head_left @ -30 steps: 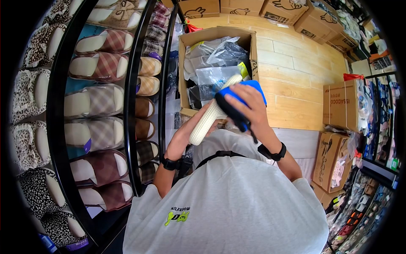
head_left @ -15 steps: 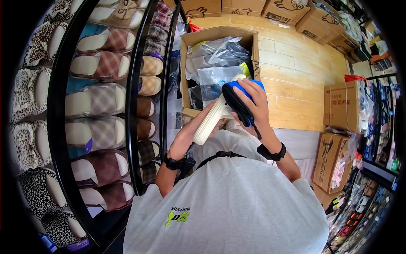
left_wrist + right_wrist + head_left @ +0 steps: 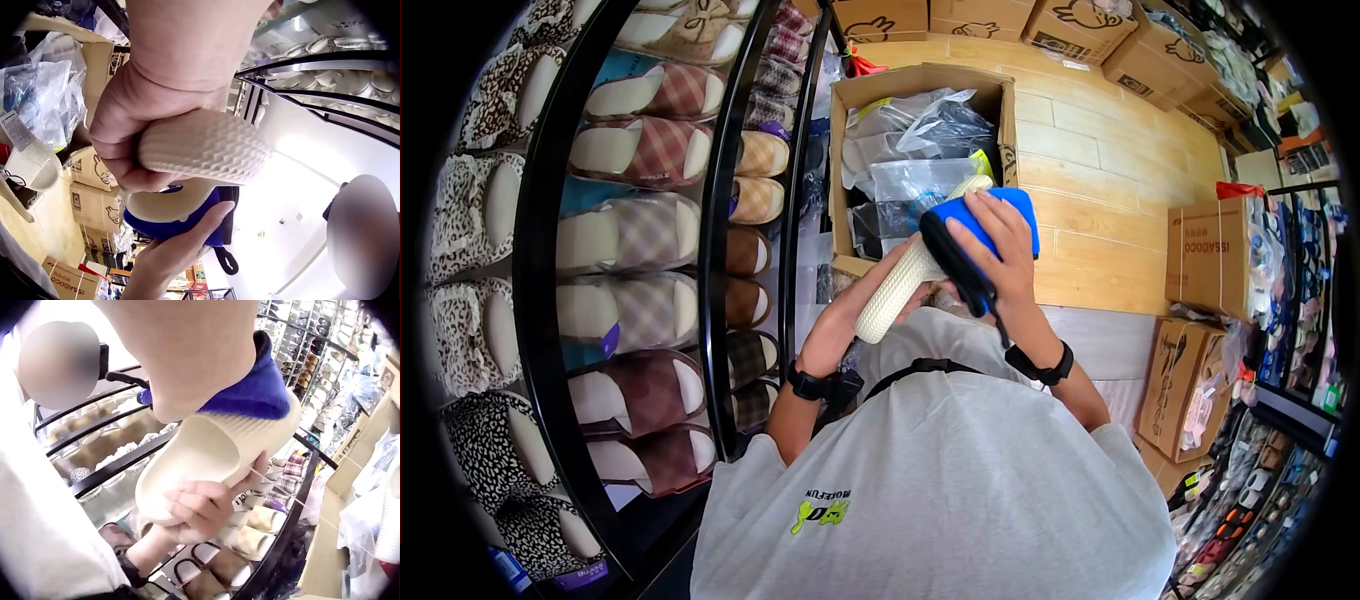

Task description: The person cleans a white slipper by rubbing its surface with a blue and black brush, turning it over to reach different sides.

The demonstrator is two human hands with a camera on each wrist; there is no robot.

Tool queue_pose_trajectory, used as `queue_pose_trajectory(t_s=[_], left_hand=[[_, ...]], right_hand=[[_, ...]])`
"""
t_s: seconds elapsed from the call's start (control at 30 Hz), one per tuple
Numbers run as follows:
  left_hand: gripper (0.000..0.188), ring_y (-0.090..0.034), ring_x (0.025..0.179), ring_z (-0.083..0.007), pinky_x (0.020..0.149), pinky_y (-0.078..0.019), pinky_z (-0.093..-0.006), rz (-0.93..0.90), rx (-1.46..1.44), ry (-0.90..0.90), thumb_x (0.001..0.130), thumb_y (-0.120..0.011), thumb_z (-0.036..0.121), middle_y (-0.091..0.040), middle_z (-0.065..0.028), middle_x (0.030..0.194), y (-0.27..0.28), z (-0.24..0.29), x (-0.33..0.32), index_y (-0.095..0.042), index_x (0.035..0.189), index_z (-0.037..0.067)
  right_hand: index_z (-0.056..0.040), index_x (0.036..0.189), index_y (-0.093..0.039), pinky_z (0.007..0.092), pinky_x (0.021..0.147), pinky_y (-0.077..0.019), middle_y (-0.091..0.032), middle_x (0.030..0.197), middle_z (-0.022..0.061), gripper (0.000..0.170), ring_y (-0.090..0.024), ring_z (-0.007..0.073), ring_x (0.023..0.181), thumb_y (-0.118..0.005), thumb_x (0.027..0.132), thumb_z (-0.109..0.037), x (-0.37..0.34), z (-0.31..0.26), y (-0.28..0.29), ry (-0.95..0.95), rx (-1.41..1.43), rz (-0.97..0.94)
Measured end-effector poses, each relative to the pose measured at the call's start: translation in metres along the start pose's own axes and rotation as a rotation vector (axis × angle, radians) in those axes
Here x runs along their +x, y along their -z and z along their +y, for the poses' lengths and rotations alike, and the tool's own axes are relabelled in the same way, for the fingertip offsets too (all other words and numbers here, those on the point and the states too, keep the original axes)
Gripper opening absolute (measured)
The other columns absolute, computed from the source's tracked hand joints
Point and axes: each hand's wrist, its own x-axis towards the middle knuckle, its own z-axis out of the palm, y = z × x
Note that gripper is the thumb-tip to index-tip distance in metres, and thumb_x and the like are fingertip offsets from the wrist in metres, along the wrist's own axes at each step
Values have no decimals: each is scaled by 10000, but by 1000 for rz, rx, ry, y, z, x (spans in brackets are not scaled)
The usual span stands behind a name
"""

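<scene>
A cream slipper (image 3: pixel 897 287) with a textured sole is tilted in front of the torso. The left hand (image 3: pixel 150 125) grips it, fingers curled round its edge; in the right wrist view those fingers (image 3: pixel 203 509) lie at its heel end. A blue cloth item with black trim (image 3: pixel 1013 215) covers part of the slipper's upper. The right hand (image 3: pixel 1000 245) holds this blue item against the slipper, its thumb along the near side in the left wrist view. A black loop (image 3: pixel 226 260) hangs from the blue item.
An open carton (image 3: pixel 840 130) of plastic-bagged goods stands just beyond the hands. Racks of slippers (image 3: pixel 630 235) rise at the left. More cartons (image 3: pixel 1205 250) and shelves are at the right, with further boxes (image 3: pixel 975 18) along the back of the wooden floor (image 3: pixel 1090 210).
The right hand with the blue item has shifted slightly over the slipper's upper, its fingers spreading more. The slipper has moved slightly right and remains in the left hand.
</scene>
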Motion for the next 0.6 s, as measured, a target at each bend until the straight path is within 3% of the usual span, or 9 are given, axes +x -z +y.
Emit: queue_pose_trajectory(t_s=[0.07,0.13,0.23,0.33,0.43,0.5,0.57,0.6], left_hand=[[492,-717,1027,-121,837,-555,-233,320,129,-29,1225,-458,286,-730,-88,1266,-13,-4,-2,-513,1625,3],[498,-713,1064,-127,870,-554,-239,433,193,-50,1221,-461,272,-717,-96,1305,-16,-7,-4,-499,1637,0],[509,-707,1121,-137,920,-552,-248,494,246,-77,1215,-465,253,-699,-107,1363,-13,-11,-12,-477,1654,-4],[523,-701,1178,-146,970,-551,-257,510,305,-97,1208,-469,233,-680,-119,1421,6,-16,-25,-456,1672,-9],[540,-695,1235,-156,1019,-550,-266,384,376,-127,1202,-473,214,-662,-131,1479,65,-26,-57,-434,1690,-14],[579,-487,1562,-219,1287,-374,-342,588,687,-236,1181,-425,135,-472,-137,1721,22,-37,-65,-354,1736,-14],[581,-485,1566,-219,1292,-371,-345,633,1145,-326,1180,-425,145,-472,-132,1728,-120,-27,-31,-359,1735,-12],[577,-454,1588,-210,1302,-361,-349,616,996,-342,1203,-436,201,-440,-135,1750,-114,-29,-35,-357,1738,-2]], right_hand=[[-179,1465,-745,539,1206,-431,-639,1585,162,564,-603,374,1450,-816,931,-346,-7,-5,0,81,-47,-62],[-193,1475,-735,534,1205,-433,-657,1573,138,541,-625,351,1432,-765,950,-323,-15,-11,-4,189,-56,-101],[-193,1476,-734,523,1202,-446,-674,1554,126,559,-643,337,1412,-773,928,-296,-15,1,-3,267,-57,-100],[-168,1485,-725,543,1190,-457,-667,1551,138,594,-628,366,1419,-806,905,-269,0,5,4,20,12,-78],[-153,1465,-738,546,1177,-471,-662,1550,154,578,-633,379,1401,-788,895,-232,4,1,5,54,-29,-91],[-162,1463,-737,525,1183,-476,-674,1534,146,547,-641,357,1397,-746,919,-228,0,-7,1,146,-34,-105],[-185,1476,-727,489,1202,-474,-689,1523,122,518,-652,314,1400,-649,964,-184,-10,-14,-1,266,-74,-154],[-186,1474,-729,489,1201,-474,-686,1529,122,514,-656,316,1397,-654,965,-189,-10,-10,-1,294,-75,-163]])
